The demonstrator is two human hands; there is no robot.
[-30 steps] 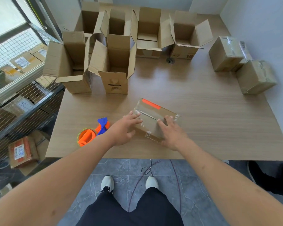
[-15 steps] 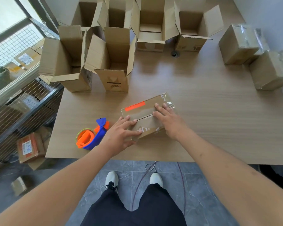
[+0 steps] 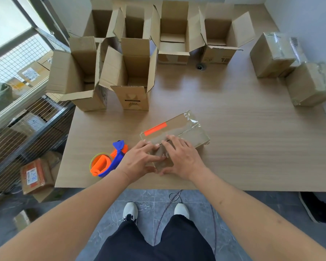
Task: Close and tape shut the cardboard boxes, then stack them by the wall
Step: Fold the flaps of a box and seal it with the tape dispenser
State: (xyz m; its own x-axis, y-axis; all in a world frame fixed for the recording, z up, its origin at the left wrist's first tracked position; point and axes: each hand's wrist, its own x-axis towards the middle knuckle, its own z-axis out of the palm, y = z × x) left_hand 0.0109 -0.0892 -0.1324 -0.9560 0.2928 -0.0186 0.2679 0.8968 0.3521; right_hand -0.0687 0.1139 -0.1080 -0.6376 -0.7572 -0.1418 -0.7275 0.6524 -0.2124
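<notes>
Wood-grain counter beside a pale wall; six open cardboard boxes stand at its far side, two taped boxes at the right by the wall; tape dispenser lies near the front edge. Sealed box, closest to the person, lies flat under both hands; left hand and right hand press its taped near end, each grip flat and spread, holding nothing. Risk: uneven pressure may leave the tape wrinkled or lifting, so the seam could reopen when stacked.
</notes>
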